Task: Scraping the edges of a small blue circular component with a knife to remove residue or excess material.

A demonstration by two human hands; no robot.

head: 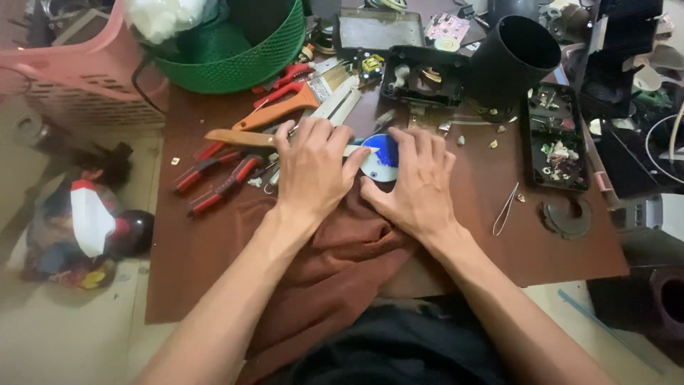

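Note:
A small round disc point(380, 155), blue on top with a white rim, lies on the brown cloth point(214, 249) in the middle of the work surface. My left hand point(311, 171) presses down just left of it, fingers curled, thumb reaching to the disc's edge. My right hand point(419, 182) rests on the disc's right side, thumb under its lower edge. Both hands grip the disc between them. A wooden-handled tool point(239, 137) pokes out from under my left hand.
Red-handled pliers point(217, 187) and an orange-handled brush point(279, 109) lie at left. A green mesh basket point(235, 50) and pink crate point(78, 71) stand behind. A black cylinder point(514, 51), black trays of small parts point(557, 139) and tweezers point(505, 209) sit right.

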